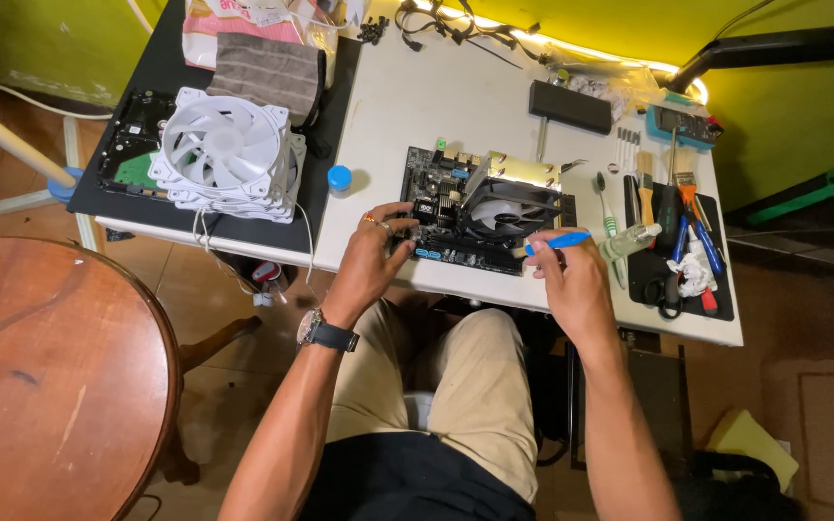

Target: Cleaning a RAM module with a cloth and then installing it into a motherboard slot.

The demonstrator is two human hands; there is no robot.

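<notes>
We sit at a white bench (pixel 494 92) with a round wooden table (pixel 45 371) to our left. A stack of white fans (pixel 227 154) stands on a black mat (pixel 161 72) at the bench's left end, beside a hard drive (pixel 127 145). Near the front edge of the bench, between our hands, lies a black circuit board (pixel 436 217) with a cooler fan (pixel 509 210) mounted on its right half. On the right a dark tray (pixel 716 289) carries pliers, brushes and other small tools. Our left hand (pixel 369 260), a watch (pixel 325 333) on its wrist, rests its fingertips on the board's left front corner, the grip loosely curled. Our right hand (pixel 571 280) pinches a blue-handled brush (pixel 552 242), its tip at the board's right front edge. A small blue-capped bottle (pixel 339 179) stands left of the board.
</notes>
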